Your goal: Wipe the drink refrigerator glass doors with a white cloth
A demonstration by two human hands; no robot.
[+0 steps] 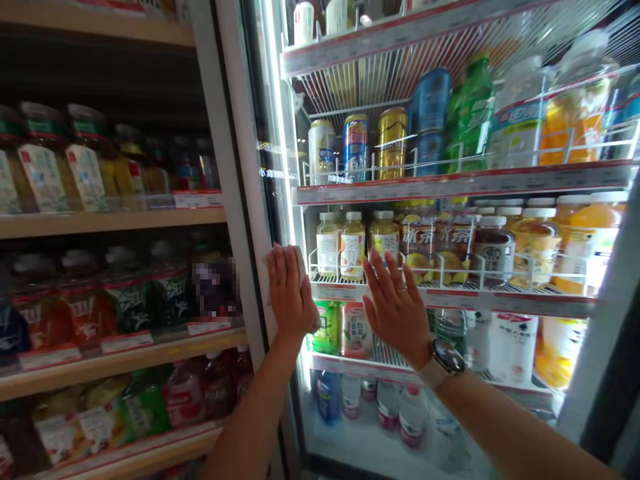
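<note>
My left hand (291,293) presses a greyish cloth (317,319) flat on the left edge of the fridge's glass door. Its fingers lie straight and close together, and most of the cloth is hidden under the palm. To the right, my right hand (397,310) is spread in front of the lit shelves, palm toward the glass and apparently resting on it. Nothing shows in it. A ring sits on one finger, and a watch (449,356) is on that wrist. Bottles of tea (353,247) stand behind the glass, just above and between my hands.
On the left, an open rack with wooden shelf edges (115,223) holds rows of bottled drinks. A grey upright (225,133) separates it from the fridge. Cans (393,143) and more bottles fill the fridge's wire shelves. A dark door frame (613,373) runs along the right.
</note>
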